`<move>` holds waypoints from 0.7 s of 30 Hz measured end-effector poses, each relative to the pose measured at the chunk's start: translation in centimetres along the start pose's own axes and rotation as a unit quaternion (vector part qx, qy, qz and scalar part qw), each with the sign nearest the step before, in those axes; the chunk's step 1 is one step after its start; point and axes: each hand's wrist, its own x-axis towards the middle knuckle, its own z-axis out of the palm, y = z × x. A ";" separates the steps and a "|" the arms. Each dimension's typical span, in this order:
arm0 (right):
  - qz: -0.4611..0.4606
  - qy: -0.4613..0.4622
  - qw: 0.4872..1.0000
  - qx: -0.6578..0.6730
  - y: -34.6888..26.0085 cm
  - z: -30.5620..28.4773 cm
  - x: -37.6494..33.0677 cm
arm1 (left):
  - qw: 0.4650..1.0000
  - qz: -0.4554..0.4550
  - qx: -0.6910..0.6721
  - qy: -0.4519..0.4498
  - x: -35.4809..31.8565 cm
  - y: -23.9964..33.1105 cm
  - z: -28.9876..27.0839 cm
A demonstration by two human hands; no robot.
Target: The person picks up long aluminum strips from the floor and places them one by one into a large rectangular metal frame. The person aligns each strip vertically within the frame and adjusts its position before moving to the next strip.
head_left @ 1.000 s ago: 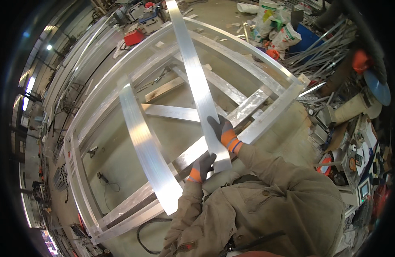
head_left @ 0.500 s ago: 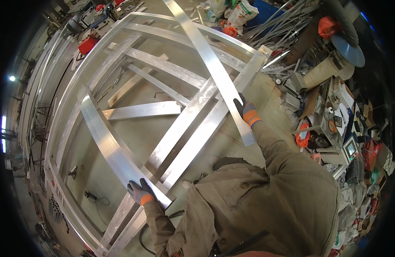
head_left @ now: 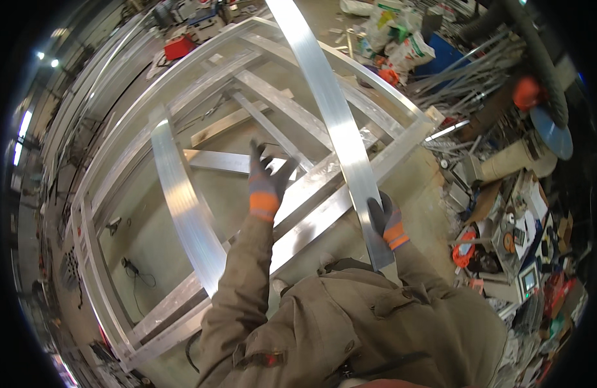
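Right hand [head_left: 387, 220] clamped round long aluminium bar [head_left: 331, 123] near its lower end, steadying it upright over welded frame [head_left: 324, 200]; left hand [head_left: 266, 184] open, fingers spread, empty above frame, free to catch

silver bar [head_left: 337, 123], grey-orange gloves [head_left: 266, 187]

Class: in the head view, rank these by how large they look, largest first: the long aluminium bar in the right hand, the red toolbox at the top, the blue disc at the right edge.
1. Long aluminium bar, by far the largest, though it is nearest the camera.
2. Blue disc.
3. Red toolbox; close to the disc in apparent size, and it lies farther off, so this order is unsure.
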 end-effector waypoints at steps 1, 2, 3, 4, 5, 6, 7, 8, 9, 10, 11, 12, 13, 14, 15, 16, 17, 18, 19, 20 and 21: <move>-0.025 -0.010 0.999 0.023 -1.0 -0.3 -0.6 | 0.999 0.037 -0.034 -0.016 1.9 2.3 0.9; -0.021 -0.033 0.999 0.026 -2.0 -0.6 -1.2 | 0.998 0.016 -0.052 -0.020 3.6 4.5 1.6; -0.016 -0.055 0.998 0.029 -2.8 -1.1 -1.7 | 0.996 0.018 -0.081 -0.025 5.1 6.3 2.1; -0.010 -0.075 0.997 0.031 -3.6 -1.7 -2.3 | 0.997 0.017 -0.072 -0.019 6.3 7.8 2.3; -0.004 -0.095 0.995 0.032 -4.4 -2.3 -2.7 | 0.997 0.022 -0.066 -0.012 7.4 9.0 2.3; -0.010 -0.107 0.994 0.026 -5.0 -2.8 -3.2 | 0.993 0.030 -0.116 -0.014 7.9 9.9 2.2; -0.014 -0.116 0.993 0.017 -5.5 -3.3 -3.5 | 0.983 0.092 -0.157 -0.017 8.3 10.5 1.6; -0.019 -0.126 0.992 0.009 -6.0 -3.8 -3.7 | 0.973 0.115 -0.200 -0.008 8.1 10.7 1.0; -0.030 -0.131 0.991 -0.005 -6.3 -4.0 -3.8 | 0.965 0.099 -0.243 -0.004 7.8 10.8 0.5; -0.019 -0.145 0.989 0.003 -6.6 -4.1 -4.0 | 0.969 0.087 -0.230 0.019 7.4 10.8 0.0; -0.012 -0.155 0.988 0.007 -6.7 -4.1 -4.2 | 0.972 0.062 -0.221 0.040 7.1 10.7 -0.4; -0.009 -0.157 0.988 -0.003 -6.8 -4.0 -4.4 | 0.973 0.045 -0.216 0.060 6.9 10.5 -0.8; -0.029 -0.155 0.987 0.007 -6.7 -3.8 -4.5 | 0.980 0.060 -0.162 0.100 7.0 10.4 -1.1; -0.052 -0.146 0.988 0.004 -6.6 -3.4 -4.8 | 0.981 0.083 -0.110 0.137 7.4 10.2 -1.4; -0.081 -0.138 0.987 -0.003 -6.4 -3.0 -5.0 | 0.977 0.104 -0.057 0.175 7.7 9.9 -1.8; -0.085 -0.135 0.987 0.006 -6.1 -2.7 -5.1 | 0.966 0.167 -0.048 0.191 7.9 9.5 -2.3; -0.095 -0.134 0.986 0.011 -5.8 -2.5 -5.2 | 0.963 0.158 -0.079 0.202 8.3 9.1 -2.7; -0.118 -0.122 0.986 0.009 -5.5 -2.3 -5.3 | 0.960 0.149 -0.110 0.212 8.7 8.9 -3.2; -0.095 -0.134 0.986 0.005 -5.3 -2.1 -5.3 | 0.955 0.140 -0.139 0.221 9.0 8.6 -3.6; -0.085 -0.134 0.987 -0.006 -5.0 -2.0 -5.3 | 0.962 0.128 -0.124 0.205 9.0 8.4 -4.0; -0.077 -0.127 0.988 -0.031 -4.8 -1.9 -5.3 | 0.959 0.107 -0.205 0.164 8.9 8.3 -4.2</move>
